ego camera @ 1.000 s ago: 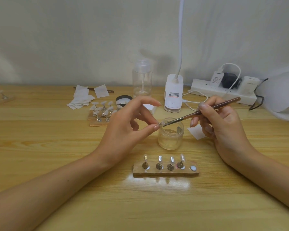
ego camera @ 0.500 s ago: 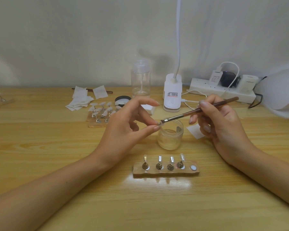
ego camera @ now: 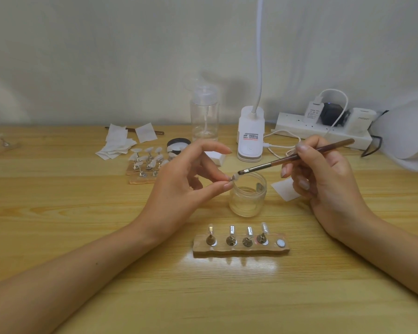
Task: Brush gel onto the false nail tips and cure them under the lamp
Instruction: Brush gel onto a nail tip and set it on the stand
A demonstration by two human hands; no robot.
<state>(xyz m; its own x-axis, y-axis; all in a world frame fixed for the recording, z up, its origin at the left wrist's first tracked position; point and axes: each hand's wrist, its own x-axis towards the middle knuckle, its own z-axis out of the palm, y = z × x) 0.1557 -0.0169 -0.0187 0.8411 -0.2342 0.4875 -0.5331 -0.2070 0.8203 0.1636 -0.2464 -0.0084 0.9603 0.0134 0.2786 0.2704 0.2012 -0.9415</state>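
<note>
At frame centre, a false nail tip (ego camera: 235,177) is pinched by the left hand (ego camera: 179,186) (above the glass jar (ego camera: 247,197)) and touched by the brush (ego camera: 297,157), which is gripped by the right hand (ego camera: 323,179).

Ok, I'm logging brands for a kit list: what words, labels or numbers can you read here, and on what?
No text here can be read for certain.
Desk lamp base: white label with a red band, print too small to read.
Charger on the power strip: grey print, blurred.
White adapter: a faint grey word, too blurred to read.
Elsewhere: none visible.
</note>
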